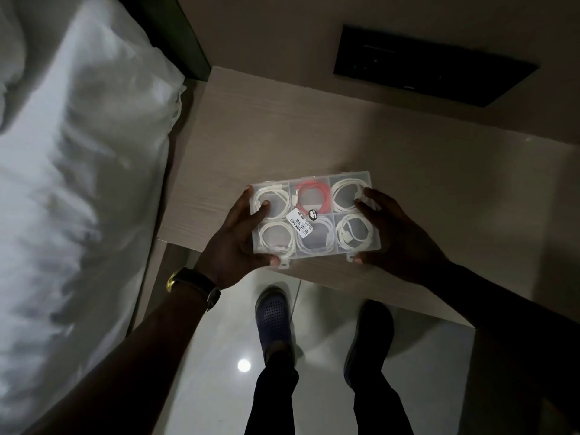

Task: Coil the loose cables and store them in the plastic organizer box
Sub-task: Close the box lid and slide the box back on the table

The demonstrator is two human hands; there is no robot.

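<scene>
A clear plastic organizer box (314, 183) with its lid closed is held over the near edge of a light wooden table (282, 136). Its compartments hold coiled cables: several white cables (346, 197) and one red cable (312, 196) in the top middle cell. A white price label (298, 223) is stuck on the lid. My left hand (238, 243) grips the box's left side, thumb on the lid. My right hand (395, 233) grips its right side, fingers on the lid and the near corner.
A bed with white bedding (78, 183) fills the left. A dark panel (433, 64) is set in the wall behind the table. Below, my two shoes (272, 315) stand on a glossy tiled floor. A watch (194, 282) is on my left wrist.
</scene>
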